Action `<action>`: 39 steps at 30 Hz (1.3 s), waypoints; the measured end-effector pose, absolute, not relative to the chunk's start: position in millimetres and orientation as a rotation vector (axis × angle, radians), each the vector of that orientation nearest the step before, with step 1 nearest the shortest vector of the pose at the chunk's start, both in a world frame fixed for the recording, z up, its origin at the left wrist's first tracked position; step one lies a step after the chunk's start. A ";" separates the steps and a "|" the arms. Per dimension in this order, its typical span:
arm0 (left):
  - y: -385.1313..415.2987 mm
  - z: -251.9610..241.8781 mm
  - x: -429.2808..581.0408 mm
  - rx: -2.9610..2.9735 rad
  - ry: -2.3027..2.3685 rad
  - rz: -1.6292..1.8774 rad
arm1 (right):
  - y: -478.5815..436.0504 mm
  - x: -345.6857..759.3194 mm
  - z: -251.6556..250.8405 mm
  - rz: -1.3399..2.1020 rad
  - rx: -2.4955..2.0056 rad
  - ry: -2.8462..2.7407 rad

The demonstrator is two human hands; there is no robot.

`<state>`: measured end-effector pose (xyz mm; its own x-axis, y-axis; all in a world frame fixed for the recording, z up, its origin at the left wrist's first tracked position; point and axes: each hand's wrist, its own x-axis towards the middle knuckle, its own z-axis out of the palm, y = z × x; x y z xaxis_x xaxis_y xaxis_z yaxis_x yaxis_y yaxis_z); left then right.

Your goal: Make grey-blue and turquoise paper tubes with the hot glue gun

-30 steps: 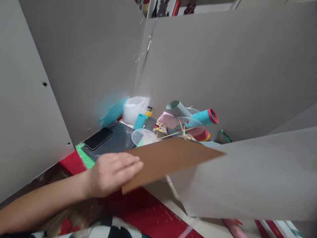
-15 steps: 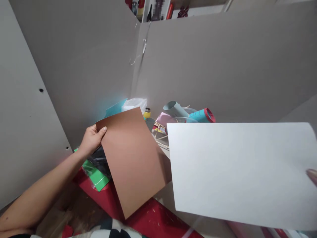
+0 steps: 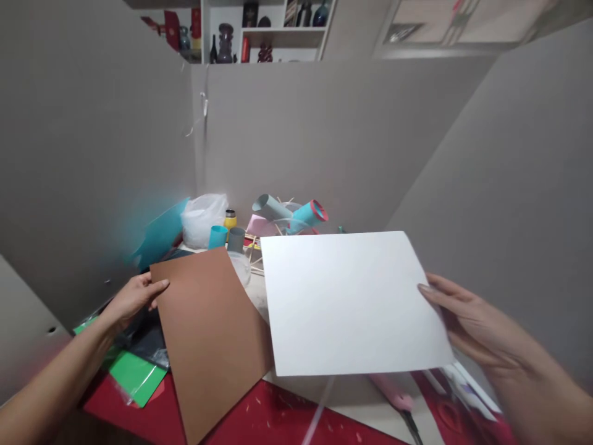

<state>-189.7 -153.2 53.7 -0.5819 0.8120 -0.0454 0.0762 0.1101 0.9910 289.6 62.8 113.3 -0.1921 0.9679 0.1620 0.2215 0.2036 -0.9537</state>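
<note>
A brown sheet of paper hangs from my left hand, pinched at its upper left corner between thumb and fingers. My right hand grips a white sheet of paper by its right edge, thumb on the face and fingers behind. Both sheets are held up above the table, the brown one tilted, the white one nearly level across. Their inner edges come close together, the white sheet's lower left corner beside the brown sheet's right edge.
Behind the sheets stand a white plastic bag, a yellow bottle, a blue cup, a grey cup and paper tubes. Green paper lies left on the red tabletop. A pink glue gun lies at front right.
The view has swung right and up, bringing my right hand and the shelves more fully into sight. Both sheets stay in my hands and sit further left and lower in the picture.
</note>
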 end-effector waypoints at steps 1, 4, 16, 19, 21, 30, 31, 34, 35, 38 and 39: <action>-151.2 53.3 -190.1 0.855 1.778 1.531 | 62.6 289.6 111.5 1.205 -1.143 -1.493; -147.0 52.9 -192.3 0.835 1.920 1.575 | 64.5 289.4 103.5 1.520 -1.089 -1.169; -147.8 63.5 -104.1 0.992 1.438 1.293 | 39.1 259.9 92.9 1.695 -0.993 -1.079; -146.8 53.4 -71.9 1.013 1.212 1.134 | 31.6 244.7 87.9 1.738 -0.972 -1.138; -146.5 47.6 -63.8 0.973 1.175 1.161 | 30.4 240.4 83.0 1.751 -0.967 -1.178; -171.4 63.3 -97.2 0.817 1.503 1.475 | 33.1 239.6 61.6 1.884 -0.994 -1.636; -178.3 66.7 -102.2 0.825 1.609 1.500 | 31.2 235.0 61.7 1.903 -0.999 -1.683; -201.5 76.0 -114.3 0.870 1.974 1.539 | 23.8 213.2 64.1 1.897 -1.013 -1.839; -209.2 78.4 -117.1 0.883 2.094 1.553 | 21.5 203.8 64.6 1.875 -1.004 -1.898; -230.5 81.7 -122.5 0.872 2.410 1.627 | 17.7 172.8 60.5 1.727 -0.960 -2.124; -236.8 81.3 -123.8 0.849 2.499 1.653 | 18.2 162.2 56.8 1.639 -0.952 -2.219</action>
<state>-123.8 -236.8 81.3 -0.8510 0.4518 0.2678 0.4232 0.2880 0.8591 162.2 18.2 56.8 -0.7650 0.6143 -0.1936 0.3657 0.1669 -0.9156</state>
